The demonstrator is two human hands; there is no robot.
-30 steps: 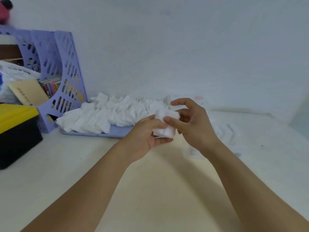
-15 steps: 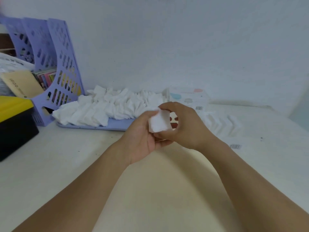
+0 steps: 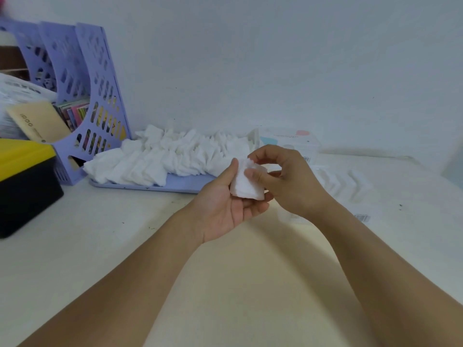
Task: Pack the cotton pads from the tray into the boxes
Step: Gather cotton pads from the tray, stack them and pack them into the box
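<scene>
White table (image 3: 100, 259) runs bare from the forearms toward the viewer and out to the left of the hands; its far edge meets the wall just beyond them. Left of the hands: one black bin with yellow lid (image 3: 22, 181), then one lilac file rack (image 3: 100, 108) — booklets and a tan envelope stand in it. Just beyond the left hand, one lilac tray (image 3: 185, 182) heaped with loose cotton pads (image 3: 160, 159), too many to count. Beyond the right hand, one white box (image 3: 290, 144); a row of pads (image 3: 343, 181) lies past its wrist. Left hand (image 3: 225, 204) — palm up, fingers cupped under a small stack of pads (image 3: 246, 182). Right hand (image 3: 293, 181) pinches that stack with its thumb on top.
</scene>
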